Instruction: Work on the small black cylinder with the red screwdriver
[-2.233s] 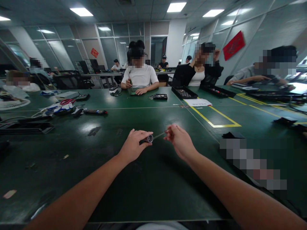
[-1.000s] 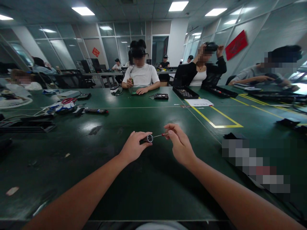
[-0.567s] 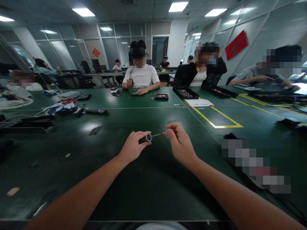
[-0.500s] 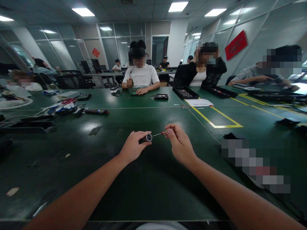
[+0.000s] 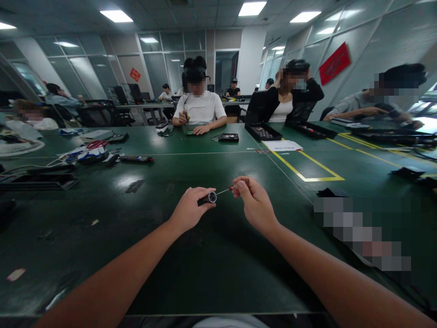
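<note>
Between the thumb and fingers of my left hand (image 5: 187,209) is a small dark cylinder (image 5: 212,197) with a light ring around its open end, which faces me and slightly right. What it belongs to I cannot make out. My right hand (image 5: 256,200) is closed around the red handle of a screwdriver (image 5: 231,188). Its thin metal shaft points left, with the tip at the rim of the cylinder; whether the tip is inside is too small to tell. Both hands are raised over the green tabletop (image 5: 218,269).
Red-handled scissors (image 5: 97,144) lie among cables at the left, near a dark pen-like tool (image 5: 136,159). Black trays (image 5: 262,132) and a white paper (image 5: 282,145) sit farther back. A dark-edged, blurred-out item (image 5: 358,232) lies at right. Co-workers sit across the table.
The screwdriver and my right hand hold almost the same place, the shaft tilted slightly differently. My left hand keeps the cylinder still. The whole view has shifted a little.
</note>
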{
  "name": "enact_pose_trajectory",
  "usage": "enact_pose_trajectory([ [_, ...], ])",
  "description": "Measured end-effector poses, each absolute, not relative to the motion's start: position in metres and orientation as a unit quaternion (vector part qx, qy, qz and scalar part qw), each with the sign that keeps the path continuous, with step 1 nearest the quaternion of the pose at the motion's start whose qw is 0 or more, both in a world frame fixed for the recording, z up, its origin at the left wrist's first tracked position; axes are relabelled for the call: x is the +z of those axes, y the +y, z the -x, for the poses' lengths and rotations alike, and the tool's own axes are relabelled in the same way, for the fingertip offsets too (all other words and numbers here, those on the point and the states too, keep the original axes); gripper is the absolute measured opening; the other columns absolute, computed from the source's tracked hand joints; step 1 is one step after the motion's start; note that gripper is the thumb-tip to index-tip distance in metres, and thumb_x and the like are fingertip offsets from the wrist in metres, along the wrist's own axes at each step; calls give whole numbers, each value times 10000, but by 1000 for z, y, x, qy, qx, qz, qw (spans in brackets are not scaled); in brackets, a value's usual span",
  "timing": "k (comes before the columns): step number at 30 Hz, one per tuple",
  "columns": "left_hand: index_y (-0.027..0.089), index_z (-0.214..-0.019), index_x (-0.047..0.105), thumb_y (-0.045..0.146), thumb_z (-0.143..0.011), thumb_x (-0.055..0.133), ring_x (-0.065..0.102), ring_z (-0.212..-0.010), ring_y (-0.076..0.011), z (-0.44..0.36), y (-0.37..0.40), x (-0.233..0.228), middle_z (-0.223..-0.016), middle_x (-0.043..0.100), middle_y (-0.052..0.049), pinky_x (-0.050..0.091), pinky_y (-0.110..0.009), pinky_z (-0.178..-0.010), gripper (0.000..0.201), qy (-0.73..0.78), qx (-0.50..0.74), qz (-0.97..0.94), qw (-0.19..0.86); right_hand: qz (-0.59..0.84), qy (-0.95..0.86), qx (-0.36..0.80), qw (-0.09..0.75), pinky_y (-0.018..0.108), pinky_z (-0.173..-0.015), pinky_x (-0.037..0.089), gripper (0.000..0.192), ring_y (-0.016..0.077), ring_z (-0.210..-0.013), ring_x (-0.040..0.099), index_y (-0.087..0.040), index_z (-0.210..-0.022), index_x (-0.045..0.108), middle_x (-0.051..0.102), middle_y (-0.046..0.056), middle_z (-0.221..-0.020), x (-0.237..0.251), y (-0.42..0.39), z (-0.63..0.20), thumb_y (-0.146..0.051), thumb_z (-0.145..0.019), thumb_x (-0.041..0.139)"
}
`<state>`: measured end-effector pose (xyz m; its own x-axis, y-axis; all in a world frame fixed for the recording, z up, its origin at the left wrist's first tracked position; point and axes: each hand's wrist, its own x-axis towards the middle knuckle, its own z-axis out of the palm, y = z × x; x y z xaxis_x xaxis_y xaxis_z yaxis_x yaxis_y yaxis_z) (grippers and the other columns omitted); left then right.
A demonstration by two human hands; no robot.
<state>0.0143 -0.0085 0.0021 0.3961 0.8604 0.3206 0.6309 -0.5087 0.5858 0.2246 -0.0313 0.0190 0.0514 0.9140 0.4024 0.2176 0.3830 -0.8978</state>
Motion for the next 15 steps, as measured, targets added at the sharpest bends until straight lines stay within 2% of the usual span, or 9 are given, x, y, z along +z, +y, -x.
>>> enact_pose_trajectory([
  [3,304,-1304,631,251,-904,685,577,-1198,-253,-14,-9,6,-1264,676,-35,271,-570,-1175,407,437,279,-839,165,472,-498,407,603,374,-696,534,288,176,-645,586,-213,-888,607,622,24,-751,12,-20,-227,-478,-948,511],
  [6,283,-1316,627,254,-909,676,583,-1180,-253,-12,-8,10,-1258,676,-47,324,-541,-1151,411,454,286,-830,153,476,-388,513,600,393,-640,566,282,153,-508,496,-220,-777,568,522,-11,-611,8,-9,-232,-468,-910,545],
  [9,281,-1311,635,270,-898,691,596,-1148,-251,-11,-7,10,-1234,683,-45,389,-504,-1105,417,461,291,-822,163,466,-378,505,620,384,-646,576,262,151,-536,512,-221,-800,586,546,-4,-644,7,-6,-234,-469,-883,594],
  [15,289,-1294,646,279,-885,713,606,-1117,-247,-13,-7,4,-1213,695,-40,384,-506,-1099,414,460,299,-818,172,431,-466,440,635,343,-699,547,309,154,-685,601,-210,-891,605,628,10,-782,6,-12,-227,-518,-880,608],
])
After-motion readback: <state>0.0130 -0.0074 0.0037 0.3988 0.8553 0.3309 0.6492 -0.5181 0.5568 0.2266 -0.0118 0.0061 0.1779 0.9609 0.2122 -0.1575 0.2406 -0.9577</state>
